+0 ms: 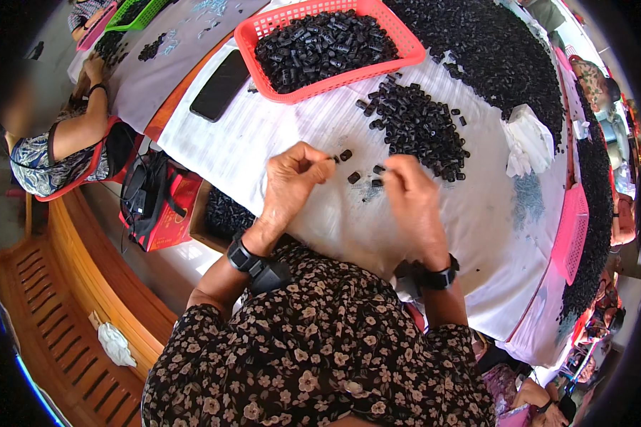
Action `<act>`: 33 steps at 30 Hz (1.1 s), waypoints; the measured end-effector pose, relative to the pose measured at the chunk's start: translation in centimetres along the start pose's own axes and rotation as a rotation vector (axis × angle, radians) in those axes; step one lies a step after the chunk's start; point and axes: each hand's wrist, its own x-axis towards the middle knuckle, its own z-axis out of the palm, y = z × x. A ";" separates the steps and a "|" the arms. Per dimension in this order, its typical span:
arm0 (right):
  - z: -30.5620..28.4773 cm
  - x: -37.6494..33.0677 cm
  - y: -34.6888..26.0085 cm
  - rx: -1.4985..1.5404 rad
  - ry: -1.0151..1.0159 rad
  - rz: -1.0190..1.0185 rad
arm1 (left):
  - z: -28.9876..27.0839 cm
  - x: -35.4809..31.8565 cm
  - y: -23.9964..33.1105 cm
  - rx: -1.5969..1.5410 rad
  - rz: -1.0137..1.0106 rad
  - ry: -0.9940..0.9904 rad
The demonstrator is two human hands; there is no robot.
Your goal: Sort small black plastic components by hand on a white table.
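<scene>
Fingers (319, 162) of the left hand (292, 181) are pinched together on something very small; what it is I cannot tell. The right hand (409, 196) has its fingers (390, 169) closed on a small black piece (379, 169), right at the fingertips. Which way this piece points, and where its long axis runs, is too small to read.

Between the two hands a few loose black pieces (346, 155) lie on the table (263, 135), which is covered with a white cloth with fine stripes. Just beyond the right hand is a small heap of black pieces (420, 124). Further away stands a red plastic basket (406, 44), full of the same pieces, and beside it, toward the left, a black phone (219, 85) lies flat, its long side going away at an angle. A much bigger black pile (506, 50) spreads at the far right, with white gloves (530, 142) near it and a pink basket (571, 231) at the table's right edge.

On the left, a second person (57, 149) sits at another table. A wooden bench (64, 313) stands at lower left, and a black and red bag (157, 203) is on the floor.
</scene>
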 end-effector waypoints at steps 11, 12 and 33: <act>-2.0 -2.7 3.7 -0.343 0.020 -0.090 | -2.2 5.6 3.8 0.189 0.329 0.185; -1.9 -2.5 3.5 -0.326 0.026 -0.061 | -2.3 6.4 4.1 0.240 0.388 0.204; 1.6 0.8 5.3 -0.673 0.046 -0.279 | -1.3 14.0 7.3 0.580 0.465 0.226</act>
